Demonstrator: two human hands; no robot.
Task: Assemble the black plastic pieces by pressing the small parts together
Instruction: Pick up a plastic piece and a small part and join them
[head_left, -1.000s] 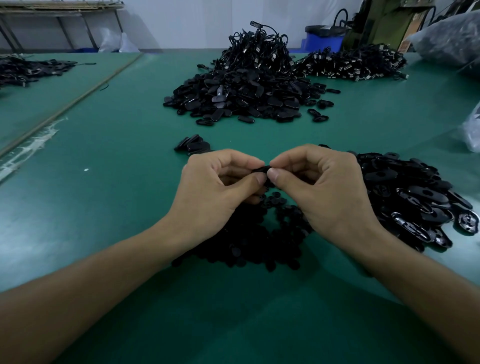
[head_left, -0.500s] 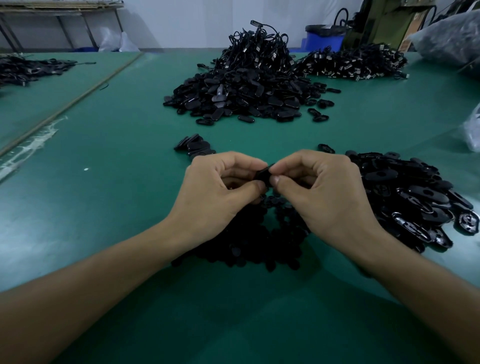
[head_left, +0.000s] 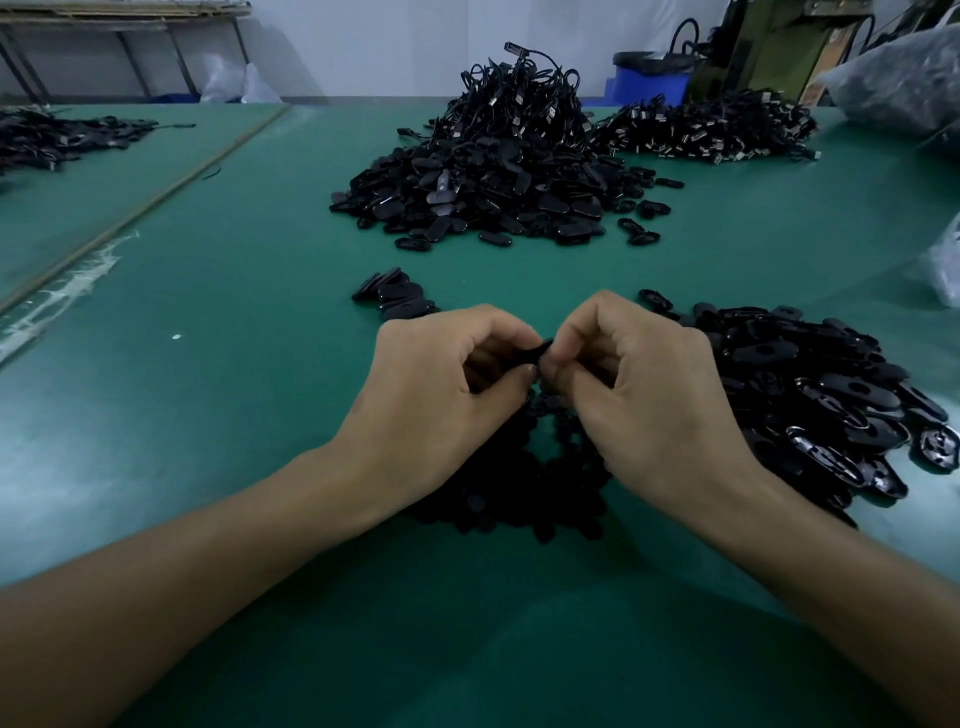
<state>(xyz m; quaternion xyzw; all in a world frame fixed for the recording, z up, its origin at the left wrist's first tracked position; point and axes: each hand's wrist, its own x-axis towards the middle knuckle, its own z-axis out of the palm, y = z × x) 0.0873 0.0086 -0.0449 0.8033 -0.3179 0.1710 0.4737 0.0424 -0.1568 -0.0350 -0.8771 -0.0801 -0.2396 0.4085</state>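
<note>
My left hand and my right hand meet fingertip to fingertip above the green table. Between them they pinch one small black plastic piece, mostly hidden by the fingers. Under my hands lies a low heap of small round black parts. A pile of oval black shells spreads just right of my right hand. A few stacked black pieces lie beyond my left hand.
A big mound of black shells topped with tangled cables sits at the table's far middle. More cabled parts lie far right, near a blue bin. A plastic bag fills the far right corner. Another pile lies far left.
Both hands have sunk slightly toward the table, still joined. The black piece between the fingertips has tilted and shows a little more at the top.
</note>
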